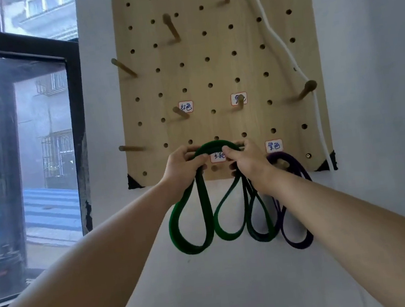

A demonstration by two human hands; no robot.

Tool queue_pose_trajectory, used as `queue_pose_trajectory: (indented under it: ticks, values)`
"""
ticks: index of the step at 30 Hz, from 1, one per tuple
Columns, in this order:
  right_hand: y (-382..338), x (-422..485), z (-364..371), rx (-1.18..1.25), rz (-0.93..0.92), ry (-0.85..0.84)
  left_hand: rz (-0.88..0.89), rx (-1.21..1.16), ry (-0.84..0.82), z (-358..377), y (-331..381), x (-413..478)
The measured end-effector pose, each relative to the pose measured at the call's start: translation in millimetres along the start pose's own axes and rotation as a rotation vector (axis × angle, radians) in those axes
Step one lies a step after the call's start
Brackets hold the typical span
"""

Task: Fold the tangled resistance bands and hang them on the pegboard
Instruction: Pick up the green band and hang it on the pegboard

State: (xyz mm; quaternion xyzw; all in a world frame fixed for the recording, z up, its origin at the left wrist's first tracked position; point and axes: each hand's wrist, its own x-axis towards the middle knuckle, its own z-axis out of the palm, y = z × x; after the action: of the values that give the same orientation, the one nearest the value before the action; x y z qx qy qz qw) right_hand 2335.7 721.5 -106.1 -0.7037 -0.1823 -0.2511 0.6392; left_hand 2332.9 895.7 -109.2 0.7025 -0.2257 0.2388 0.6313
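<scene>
A folded green resistance band hangs in three loops from both of my hands. My left hand and my right hand are each shut on its top arc, held against the lower edge of the wooden pegboard. Between my hands a small white label shows, with a peg just below it. A folded purple band hangs from a peg at the board's lower right, partly hidden by my right wrist.
Several wooden pegs stick out of the board, such as one under a label and one at the right. A white cord runs down the board's right side. A dark window frame stands to the left.
</scene>
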Motion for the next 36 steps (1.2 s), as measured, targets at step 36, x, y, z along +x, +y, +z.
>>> queue_pose_trajectory:
  ticks: [36]
  values:
    - [131.9,-110.9,-17.3,-0.457,-0.111,0.138,-0.245,0.235,-0.092,-13.5,-107.6,-105.5]
